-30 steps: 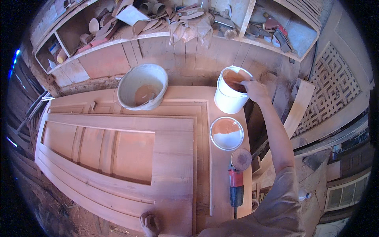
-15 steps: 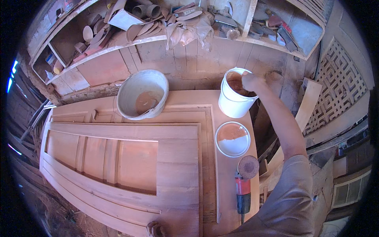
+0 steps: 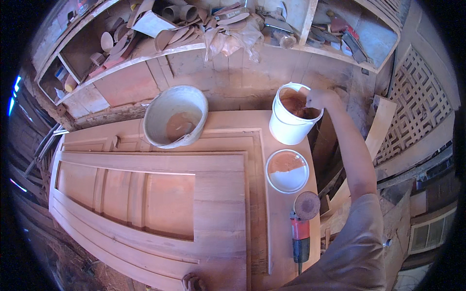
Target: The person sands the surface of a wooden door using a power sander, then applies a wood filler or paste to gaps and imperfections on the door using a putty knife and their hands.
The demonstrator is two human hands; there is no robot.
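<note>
At the right rim of a white bucket (image 3: 290, 127), my right hand (image 3: 318, 99) is closed, its fingertips reaching inside above a reddish-brown substance (image 3: 294, 103). What those fingers hold, if anything, is hidden. My left hand (image 3: 193, 282) rests with bent fingers on the near edge of a wooden panelled door (image 3: 219, 203), partly cut off by the lower border of the picture. Whether anything is under or in it cannot be seen. Nearer than the bucket lies a round white lid (image 3: 287, 177), partly coated in brown.
A red and black power sander (image 3: 300, 237) with a round disc lies at the right. A grey basin (image 3: 151, 121) holding some brown material stands on another door (image 3: 233, 119) underneath. Shelves (image 3: 194, 47) crowded with sanding discs and tools run along the back. Loose planks (image 3: 381, 127) lean at the right.
My right hand has shifted right, from over the bucket's contents to its right rim, uncovering more of the substance. My left hand has hardly moved.
</note>
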